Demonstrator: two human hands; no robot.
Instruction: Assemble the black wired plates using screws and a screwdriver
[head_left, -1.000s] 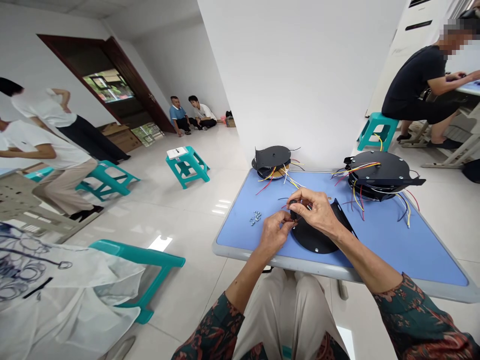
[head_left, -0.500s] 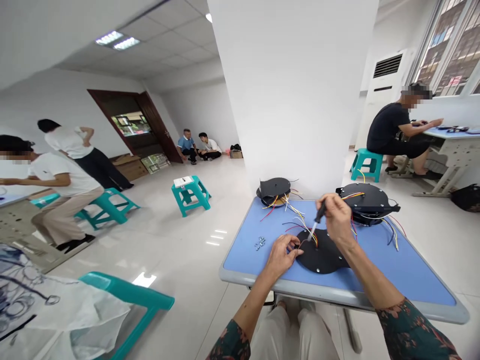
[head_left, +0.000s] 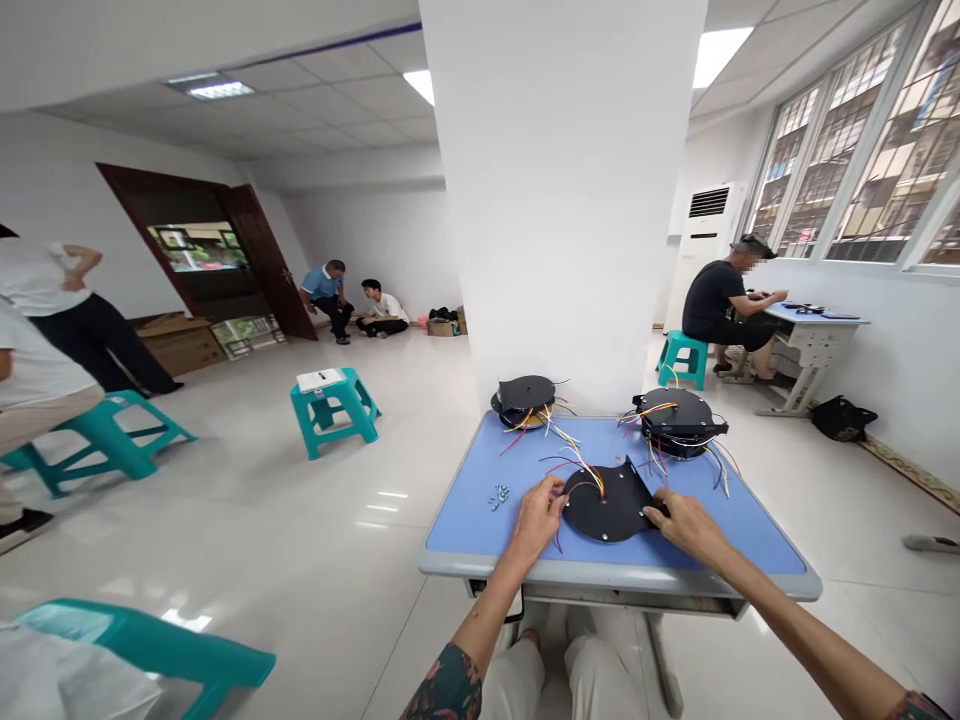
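In front of me on the blue table lies a black round plate (head_left: 611,522) with a raised flange at its right, screws near its rim and coloured wires (head_left: 596,480) coming out of its middle. My left hand (head_left: 537,517) grips the plate's left edge, its fingers curled in. At the opposite side my right hand (head_left: 686,524) has thumb and fingers closed on the flanged edge. Whether a screwdriver is tucked in the right hand I cannot make out. A small heap of screws (head_left: 499,496) sits left of my left hand.
Two more black round assemblies with loose wires stand at the table's back, one left (head_left: 528,392) and one right (head_left: 679,412). Behind them rises a white pillar (head_left: 559,220). A green stool (head_left: 335,408) stands left on the floor. A person (head_left: 724,295) works at another table.
My right hand has come down from above the plate, where it held a screwdriver, to the plate's right edge. The plate has turned, showing its flange. The view has swung right.
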